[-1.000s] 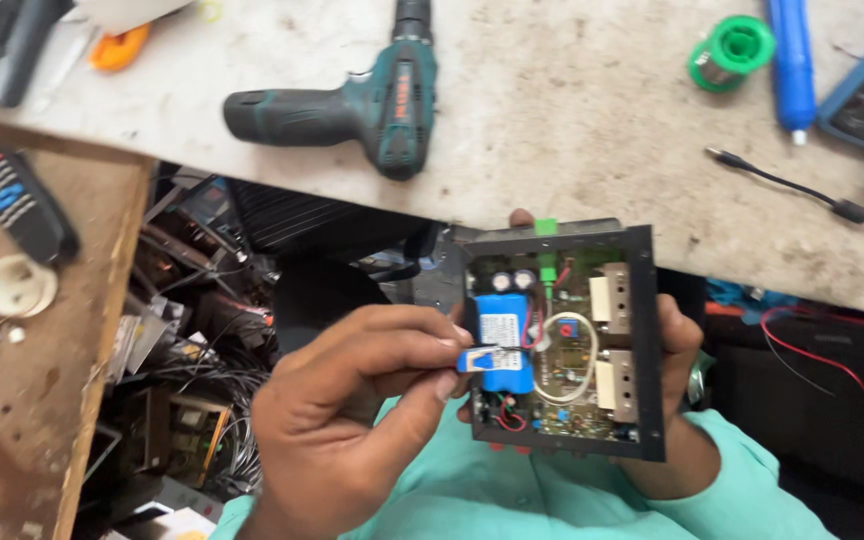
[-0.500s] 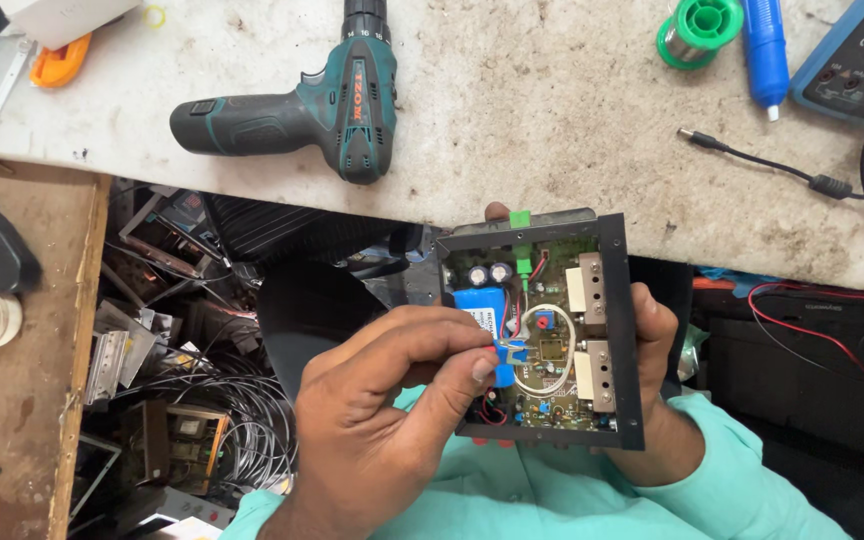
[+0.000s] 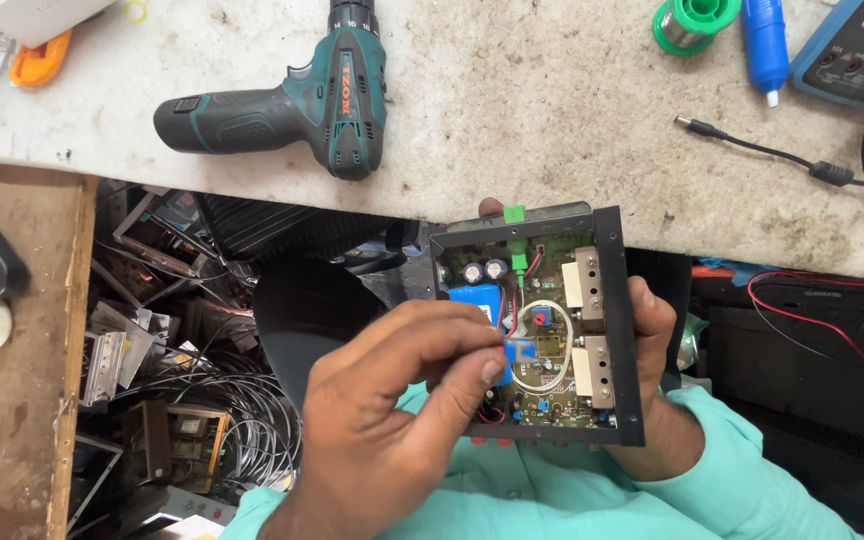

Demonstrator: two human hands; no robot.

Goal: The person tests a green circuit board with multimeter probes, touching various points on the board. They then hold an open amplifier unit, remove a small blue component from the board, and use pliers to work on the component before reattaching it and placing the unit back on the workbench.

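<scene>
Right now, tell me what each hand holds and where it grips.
The right hand grips the open circuit-board case by its right edge. The left hand pinches a small blue component between fingertips.

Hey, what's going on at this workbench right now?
A person in a teal shirt holds an open electronics module, its circuit board exposed, in the right hand. The left hand pinches a small blue component over the board between thumb and fingertips. On the grey bench above lie a green cordless drill, a solder spool and a multimeter with red and black leads. Scrap wire and parts fill the space below.
</scene>
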